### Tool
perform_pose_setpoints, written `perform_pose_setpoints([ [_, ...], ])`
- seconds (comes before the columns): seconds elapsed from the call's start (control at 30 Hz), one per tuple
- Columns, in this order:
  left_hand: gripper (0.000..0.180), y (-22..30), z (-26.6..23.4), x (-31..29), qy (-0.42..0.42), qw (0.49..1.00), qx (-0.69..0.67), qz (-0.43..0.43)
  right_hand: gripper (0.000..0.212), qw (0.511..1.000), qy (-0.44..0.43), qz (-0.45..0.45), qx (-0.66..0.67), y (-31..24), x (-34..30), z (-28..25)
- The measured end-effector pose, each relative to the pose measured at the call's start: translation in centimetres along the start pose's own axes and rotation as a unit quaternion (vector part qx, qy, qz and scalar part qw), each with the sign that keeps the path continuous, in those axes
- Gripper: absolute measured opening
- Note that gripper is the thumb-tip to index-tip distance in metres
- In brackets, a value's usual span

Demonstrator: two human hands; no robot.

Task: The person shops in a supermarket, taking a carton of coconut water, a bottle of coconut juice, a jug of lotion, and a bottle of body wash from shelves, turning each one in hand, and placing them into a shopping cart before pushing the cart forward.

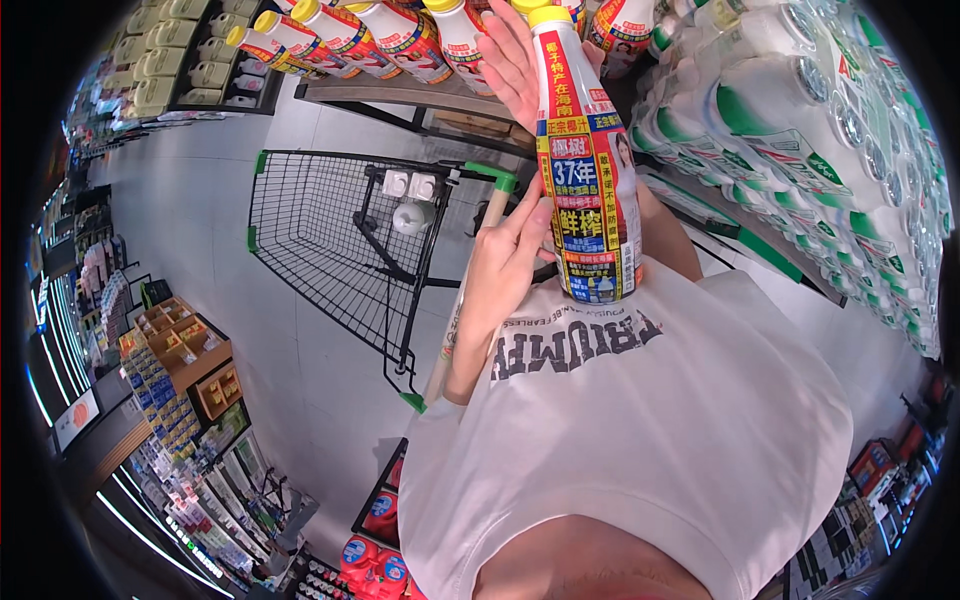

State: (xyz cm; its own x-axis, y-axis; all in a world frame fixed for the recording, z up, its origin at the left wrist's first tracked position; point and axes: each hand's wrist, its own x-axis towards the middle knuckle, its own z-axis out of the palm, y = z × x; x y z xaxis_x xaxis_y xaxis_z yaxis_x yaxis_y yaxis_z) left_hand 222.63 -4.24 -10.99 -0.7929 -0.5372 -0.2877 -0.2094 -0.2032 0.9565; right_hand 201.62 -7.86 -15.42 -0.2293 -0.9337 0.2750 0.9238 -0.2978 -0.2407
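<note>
over the white shirt [650,430], a tall bottle [590,170] to steady

the bottle is in the upper middle of the view, close to the person's chest, its yellow cap [552,15] toward the shelf [380,97] and its base end in front of the shirt. the left hand [508,262] is partly open, thumb and fingers along the bottle's lower left side; how firmly they close on it cannot be seen. the right hand [512,70] reaches out from behind the bottle, its fingers stretched and loosely spread beside the neck; the palm is hidden, so what it has hold of cannot be told.

for a steady hold, the left hand would probably do best wrapped around the lower body or cupped beneath the base, since a bottle this tall looks likely to tip if only fingertips pin it. the right hand would serve well as a backrest, fingers curled around rather than splayed. slow turning seems wise: the cap end points toward the row of similar bottles [400,40] on the shelf, and stacked green-and-white bottle packs [780,130] rise on the right. the black wire cart [330,225], with small white packages [408,185] in it, likely limits elbow room on the left.
</note>
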Motion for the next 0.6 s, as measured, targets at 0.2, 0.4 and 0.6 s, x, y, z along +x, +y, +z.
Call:
perform_pose_setpoints([
  [0.2, 0.070, 0.1, 0.0, 0.9, -0.035, 0.998, -0.008, -0.051, 0.083, 0.983, -0.041, 0.055, 0.168, -1.8, -0.5, -3.0],
  [0.4, 0.067, -3.0, 0.8, 2.2, 0.015, 0.946, -0.256, -0.199, 0.044, 0.944, 0.156, 0.157, -0.244, -2.9, -0.4, 1.5],
  [0.6, 0.054, -4.9, 0.7, 3.9, -0.030, 0.869, -0.453, -0.198, 0.034, 0.840, 0.250, 0.113, -0.468, -1.9, -0.7, 5.6],
])
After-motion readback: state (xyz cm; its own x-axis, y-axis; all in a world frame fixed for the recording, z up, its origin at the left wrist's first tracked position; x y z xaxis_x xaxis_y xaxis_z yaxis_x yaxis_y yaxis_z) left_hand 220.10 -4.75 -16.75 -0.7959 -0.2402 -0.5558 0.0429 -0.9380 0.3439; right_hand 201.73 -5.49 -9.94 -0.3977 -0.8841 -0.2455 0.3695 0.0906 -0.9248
